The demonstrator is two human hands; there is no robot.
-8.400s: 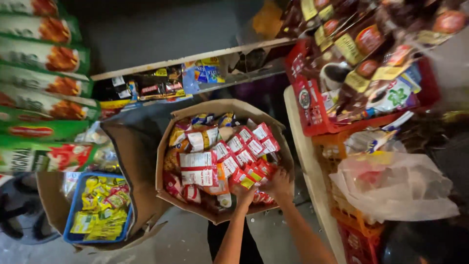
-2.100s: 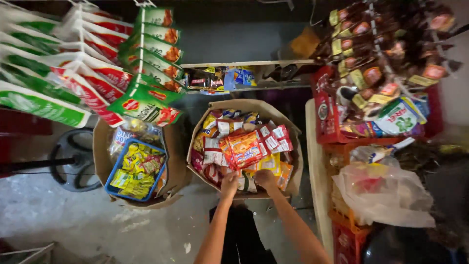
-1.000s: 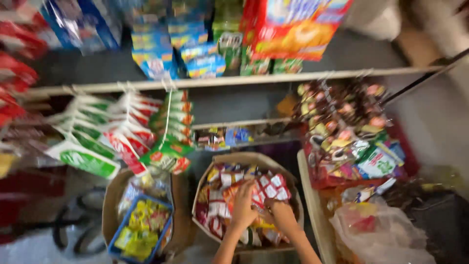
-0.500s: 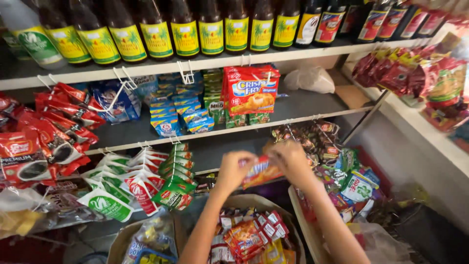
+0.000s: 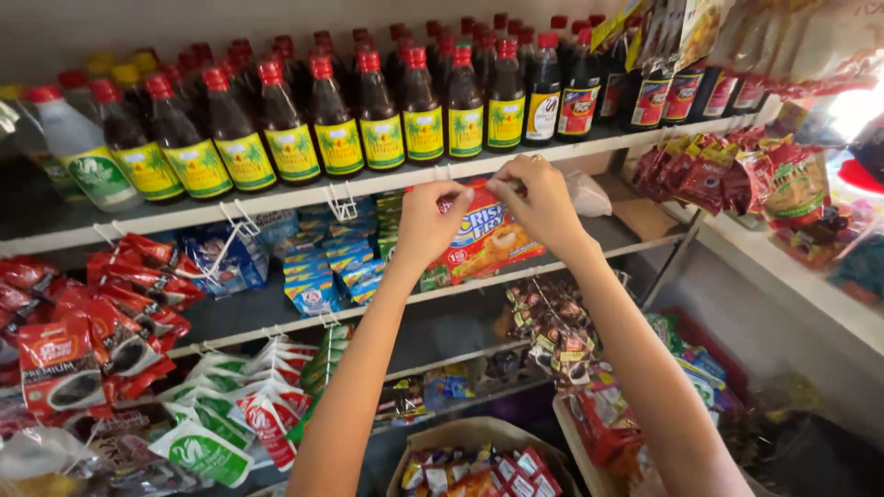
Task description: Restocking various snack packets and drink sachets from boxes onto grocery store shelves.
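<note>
Shop shelving, three tiers, grey wall behind; a white side ledge [image 5: 783,276] at right.

Held item: red-and-orange packet [image 5: 486,241], flat, face toward the camera, long axis left to right; it hangs below both hands, in front of the middle shelf [image 5: 276,313] and just under the lip of the top shelf [image 5: 304,195], next to an empty white wire hook [image 5: 343,198].

Left hand [image 5: 431,221]: thumb and forefinger pinched narrow on the packet's top left corner; other fingers curled.

Right hand [image 5: 541,201]: fingertips pinched on the top right corner, a ring on one finger; both hands about equally near, packet's top edge strung between them.

Top shelf: row of dark bottles [image 5: 359,115], red caps, yellow labels with a green palm; one clear bottle [image 5: 78,147] at far left, green label; darker-labelled bottles toward the right.

Middle shelf: blue sachets [image 5: 318,267] in stacks; red pouches [image 5: 138,271] on hooks at left.

Lower tier: white-and-green pouches [image 5: 226,433] hung in a fan; dark small sachets [image 5: 552,331] in a bunch.

Side ledge: maroon packets [image 5: 700,170] in a row.

Floor: cardboard box [image 5: 479,460] of mixed red and yellow packets, directly beneath the arms.
</note>
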